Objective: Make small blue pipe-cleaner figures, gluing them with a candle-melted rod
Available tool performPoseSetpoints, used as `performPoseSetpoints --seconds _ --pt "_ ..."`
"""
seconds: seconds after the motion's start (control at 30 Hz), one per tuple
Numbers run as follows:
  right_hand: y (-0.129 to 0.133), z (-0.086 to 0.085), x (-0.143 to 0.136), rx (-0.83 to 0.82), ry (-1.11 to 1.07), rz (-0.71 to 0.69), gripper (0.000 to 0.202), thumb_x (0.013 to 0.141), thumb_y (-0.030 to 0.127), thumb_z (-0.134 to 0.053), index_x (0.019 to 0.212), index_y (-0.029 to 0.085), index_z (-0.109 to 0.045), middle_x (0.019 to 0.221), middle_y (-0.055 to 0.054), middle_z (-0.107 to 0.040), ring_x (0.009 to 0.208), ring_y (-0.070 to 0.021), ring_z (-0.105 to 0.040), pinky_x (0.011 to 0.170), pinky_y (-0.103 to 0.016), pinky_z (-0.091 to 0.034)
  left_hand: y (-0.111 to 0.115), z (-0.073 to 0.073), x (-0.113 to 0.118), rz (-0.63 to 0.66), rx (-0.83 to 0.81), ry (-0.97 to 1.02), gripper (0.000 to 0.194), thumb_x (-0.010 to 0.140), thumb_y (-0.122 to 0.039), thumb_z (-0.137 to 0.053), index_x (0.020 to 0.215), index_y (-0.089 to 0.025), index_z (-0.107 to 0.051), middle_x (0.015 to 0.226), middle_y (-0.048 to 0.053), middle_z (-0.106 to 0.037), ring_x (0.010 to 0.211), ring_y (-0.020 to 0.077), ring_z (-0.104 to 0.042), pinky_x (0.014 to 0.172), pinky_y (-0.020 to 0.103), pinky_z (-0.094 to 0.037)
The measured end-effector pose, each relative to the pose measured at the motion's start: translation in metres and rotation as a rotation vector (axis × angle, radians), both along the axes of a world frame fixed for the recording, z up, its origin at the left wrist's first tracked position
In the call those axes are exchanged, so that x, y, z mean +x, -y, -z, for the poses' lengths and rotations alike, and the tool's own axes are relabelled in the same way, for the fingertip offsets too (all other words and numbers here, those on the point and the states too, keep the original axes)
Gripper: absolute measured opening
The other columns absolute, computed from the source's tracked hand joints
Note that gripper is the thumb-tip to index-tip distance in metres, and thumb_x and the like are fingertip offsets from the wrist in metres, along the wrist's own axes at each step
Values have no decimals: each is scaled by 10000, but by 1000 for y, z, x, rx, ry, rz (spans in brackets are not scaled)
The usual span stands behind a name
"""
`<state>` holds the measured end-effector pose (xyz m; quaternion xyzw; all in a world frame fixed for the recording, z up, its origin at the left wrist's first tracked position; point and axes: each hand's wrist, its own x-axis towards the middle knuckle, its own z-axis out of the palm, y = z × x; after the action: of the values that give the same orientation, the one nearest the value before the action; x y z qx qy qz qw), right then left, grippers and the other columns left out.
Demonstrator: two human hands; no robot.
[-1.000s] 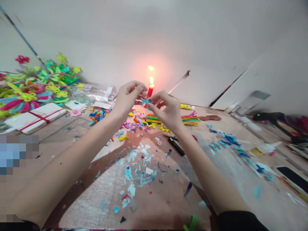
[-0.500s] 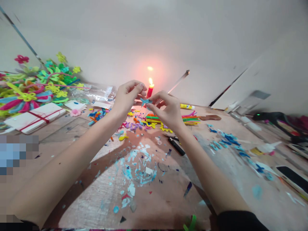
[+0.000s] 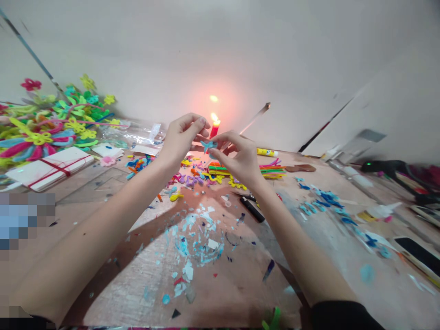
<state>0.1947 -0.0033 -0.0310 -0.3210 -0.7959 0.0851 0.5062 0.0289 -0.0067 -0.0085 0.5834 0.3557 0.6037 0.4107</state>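
Observation:
A small light blue piece with pointed tips [image 3: 208,146] is pinched between the thumb and fingers of my right hand [image 3: 237,153]. Just left of the lit red candle [image 3: 214,129], my left hand [image 3: 187,133] is closed with thumb against forefinger. Whatever it may hold is too small to make out. Both hands are raised over the far side of the table, one on either side of the candle, and the flame burns slightly above my right fingers. Under my right wrist lies a bundle of coloured pipe cleaners [image 3: 271,171], partly hidden.
Pipe-cleaner flowers [image 3: 37,137] pile up at the left behind a white box tied with red string [image 3: 51,167]. Blue pieces [image 3: 326,199] lie in rows at right, near a phone [image 3: 417,254]. A black lighter [image 3: 252,209] and scattered blue scraps [image 3: 199,233] cover the middle.
Almost nothing differs. Both hands hold nearly the same pose beside the candle, and the light blue piece stays in my right fingers. The flame leans slightly more to the left.

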Motion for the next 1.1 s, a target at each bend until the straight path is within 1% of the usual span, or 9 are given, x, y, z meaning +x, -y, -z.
performPoseSetpoints --seconds 0.07,0.17,0.33,0.5,0.63,0.7,0.9,1.0,1.1 --pt "1 -2 2 -14 19 -10 230 824 386 -704 991 228 -708 873 1 -674 762 -112 -615 638 -247 -522 1 -2 -1 -8 3 -25 145 898 -246 -559 773 -194 -612 745 13 -630 666 102 -639 568 185 -508" --pt "2 -7 6 -38 22 -20 273 824 410 -704 1025 226 -707 878 -4 -673 780 -119 -625 650 -252 -519 1 -4 -2 -2 16 -41 162 914 -226 -536 765 -189 -588 751 14 -632 663 107 -648 595 211 -526" --pt "1 -14 14 -70 -34 -17 228 907 389 -589 926 198 -712 862 -17 -701 739 -113 -624 636 -260 -502 -4 -2 -3 38 47 -38 176 930 -230 -515 767 -185 -566 751 14 -622 650 111 -659 571 214 -529" --pt "-1 -14 16 -191 23 -76 258 884 424 -626 863 180 -707 818 -19 -704 718 -110 -614 625 -264 -484 -6 2 -2 64 96 -52 159 915 -252 -517 777 -190 -565 728 9 -609 616 113 -653 548 213 -545" --pt "-2 -15 18 -172 -8 -64 265 893 430 -612 878 181 -701 807 -16 -695 721 -113 -613 623 -262 -484 -2 0 -2 47 118 -109 150 913 -279 -521 803 -194 -575 707 17 -631 647 122 -659 563 204 -544" --pt "-1 -16 19 -149 -1 -42 252 897 416 -608 879 183 -702 801 -16 -697 719 -114 -614 629 -264 -486 -1 -1 -2 48 155 -154 158 914 -293 -529 810 -190 -588 712 27 -648 675 128 -666 598 211 -544" --pt "4 -17 16 -138 118 -59 206 889 383 -627 894 198 -717 861 -17 -717 782 -121 -629 649 -258 -476 -3 -3 -6 54 397 -324 196 928 -307 -542 827 -173 -644 797 43 -691 768 125 -656 733 231 -533" --pt "5 -15 14 -178 124 -84 210 869 389 -652 921 196 -716 876 -23 -707 774 -119 -623 671 -265 -490 -5 -2 -6 44 440 -347 211 928 -321 -545 823 -173 -651 795 41 -691 771 129 -645 736 247 -529" --pt "4 -14 14 -230 108 -144 236 845 412 -679 940 200 -719 880 -21 -691 765 -118 -616 677 -271 -500 -8 -1 -7 66 435 -313 206 927 -309 -545 807 -175 -644 796 37 -677 762 124 -632 727 249 -523"
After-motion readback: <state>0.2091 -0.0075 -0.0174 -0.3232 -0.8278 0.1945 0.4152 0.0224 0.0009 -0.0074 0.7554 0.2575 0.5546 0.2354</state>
